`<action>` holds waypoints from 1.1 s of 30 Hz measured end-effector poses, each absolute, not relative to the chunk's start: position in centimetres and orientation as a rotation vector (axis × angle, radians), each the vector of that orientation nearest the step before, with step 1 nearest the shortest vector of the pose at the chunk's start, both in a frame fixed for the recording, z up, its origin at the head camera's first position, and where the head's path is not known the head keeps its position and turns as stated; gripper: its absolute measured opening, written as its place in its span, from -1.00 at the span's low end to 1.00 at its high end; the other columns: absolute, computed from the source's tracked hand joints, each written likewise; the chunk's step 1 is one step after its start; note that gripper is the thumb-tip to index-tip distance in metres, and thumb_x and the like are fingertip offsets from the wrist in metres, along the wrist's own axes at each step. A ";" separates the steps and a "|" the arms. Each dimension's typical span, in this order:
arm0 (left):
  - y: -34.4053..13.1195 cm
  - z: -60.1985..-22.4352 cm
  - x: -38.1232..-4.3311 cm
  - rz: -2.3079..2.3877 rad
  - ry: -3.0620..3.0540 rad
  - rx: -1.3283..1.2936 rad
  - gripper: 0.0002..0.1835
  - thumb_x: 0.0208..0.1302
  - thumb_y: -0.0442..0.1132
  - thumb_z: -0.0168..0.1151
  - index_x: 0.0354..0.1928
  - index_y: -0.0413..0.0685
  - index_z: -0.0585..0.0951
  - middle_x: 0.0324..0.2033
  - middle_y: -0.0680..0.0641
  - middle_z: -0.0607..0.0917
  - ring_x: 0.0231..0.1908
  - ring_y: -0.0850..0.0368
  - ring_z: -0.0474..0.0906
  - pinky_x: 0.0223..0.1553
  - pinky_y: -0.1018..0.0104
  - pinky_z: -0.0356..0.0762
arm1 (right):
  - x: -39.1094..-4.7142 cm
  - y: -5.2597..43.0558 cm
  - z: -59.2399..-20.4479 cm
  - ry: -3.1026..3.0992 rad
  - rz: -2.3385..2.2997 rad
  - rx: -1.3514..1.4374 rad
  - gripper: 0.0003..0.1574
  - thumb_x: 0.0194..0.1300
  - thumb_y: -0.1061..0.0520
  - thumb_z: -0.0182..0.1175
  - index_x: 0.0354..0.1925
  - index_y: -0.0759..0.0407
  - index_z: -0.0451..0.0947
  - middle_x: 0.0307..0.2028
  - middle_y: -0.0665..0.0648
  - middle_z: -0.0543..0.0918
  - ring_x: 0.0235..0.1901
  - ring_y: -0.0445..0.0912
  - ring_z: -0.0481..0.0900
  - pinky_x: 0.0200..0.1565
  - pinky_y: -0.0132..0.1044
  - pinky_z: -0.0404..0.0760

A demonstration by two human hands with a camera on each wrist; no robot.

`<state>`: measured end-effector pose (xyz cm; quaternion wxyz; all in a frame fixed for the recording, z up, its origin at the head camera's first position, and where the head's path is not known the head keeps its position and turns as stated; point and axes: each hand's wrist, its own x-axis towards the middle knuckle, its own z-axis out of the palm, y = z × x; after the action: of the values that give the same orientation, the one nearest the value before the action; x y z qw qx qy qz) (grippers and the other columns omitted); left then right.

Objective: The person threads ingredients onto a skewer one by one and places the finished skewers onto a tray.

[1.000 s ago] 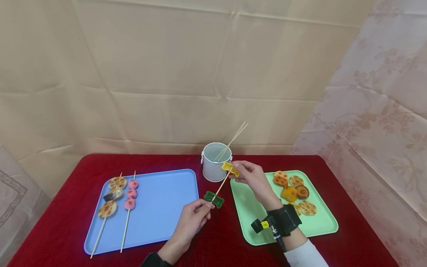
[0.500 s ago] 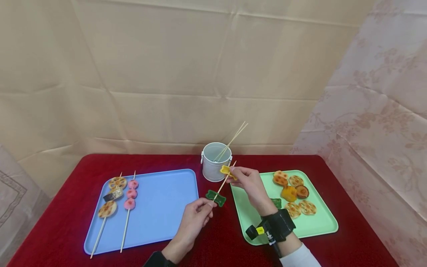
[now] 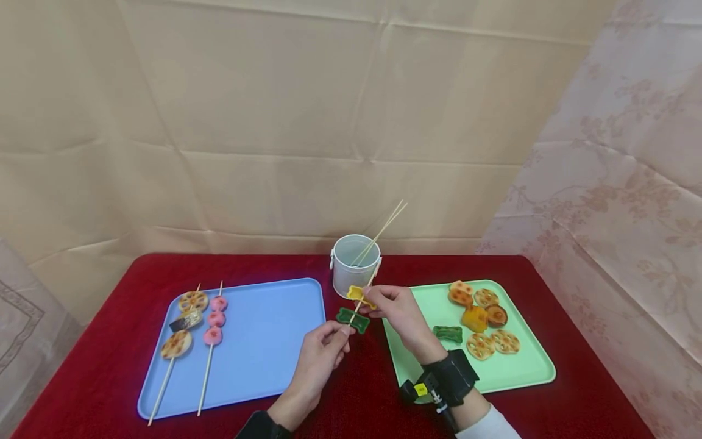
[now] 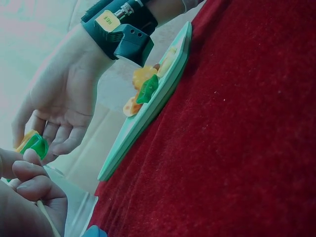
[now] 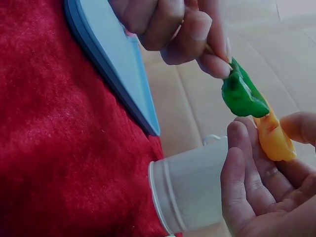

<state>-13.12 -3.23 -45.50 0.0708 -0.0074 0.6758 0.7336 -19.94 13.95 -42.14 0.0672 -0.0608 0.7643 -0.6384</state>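
Between thumb and fingers, my left hand point(image 3: 315, 363) grips a wooden skewer point(image 3: 374, 274) just below a green pepper piece point(image 3: 359, 321) threaded on it. My right hand point(image 3: 403, 317) pinches a yellow pepper piece point(image 3: 355, 293), through which the skewer's upper part passes. The right wrist view shows the yellow piece point(image 5: 276, 140) close against the green one point(image 5: 242, 94), the thumb on one side and fingers on the other. In the left wrist view, fingers of the left hand point(image 4: 37, 185) partly hide the skewer.
A white bucket point(image 3: 349, 281) with thin skewers point(image 3: 390, 221) stands behind the hands. The blue tray point(image 3: 269, 341) at left holds two loaded skewers, one with pink pieces point(image 3: 213, 335). On the green tray point(image 3: 408, 363) at right lie a green piece point(image 3: 448, 333), lotus slices point(image 3: 505, 341) and other pieces.
The right hand has moved down and left, sliding the yellow pepper piece down the skewer towards the green one. More skewer tip shows above it. The left hand has barely shifted.
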 end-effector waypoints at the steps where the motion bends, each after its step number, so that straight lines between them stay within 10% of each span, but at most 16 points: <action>1: -3.2 -45.5 -13.1 2.206 2.034 -0.028 -0.62 0.38 -0.12 0.13 -0.10 -0.39 0.61 -0.58 0.02 0.51 -0.65 0.30 0.26 -0.64 0.52 0.19 | -19.9 13.9 -42.2 2.308 -1.915 -0.186 -0.42 0.26 -0.20 0.22 -0.12 0.30 0.69 -0.33 0.16 0.73 -0.31 -0.02 0.69 -0.19 -0.19 0.64; 25: -3.8 -45.6 -13.4 2.241 2.040 -0.078 -0.62 0.36 -0.14 0.15 -0.08 -0.40 0.61 -0.58 0.04 0.51 -0.64 0.31 0.30 -0.62 0.54 0.25 | -20.5 15.1 -41.4 2.470 -1.715 -0.234 -0.32 0.25 -0.32 0.15 -0.05 0.22 0.67 -0.26 0.11 0.72 -0.24 0.05 0.67 -0.12 -0.07 0.61; 33: -4.9 -45.6 -13.4 2.215 2.051 -0.112 -0.64 0.37 -0.15 0.13 -0.05 -0.36 0.61 -0.56 0.03 0.52 -0.65 0.30 0.29 -0.62 0.52 0.26 | -21.3 19.8 -40.8 2.716 -1.461 -0.383 -0.56 0.37 -0.12 0.13 -0.08 0.19 0.67 -0.27 0.15 0.72 -0.24 0.05 0.66 -0.16 -0.14 0.62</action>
<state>-13.39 -4.88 -45.58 0.0604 -0.0369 0.6779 0.7318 -21.32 19.82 -40.82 0.0168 -0.1231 0.8739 -0.4700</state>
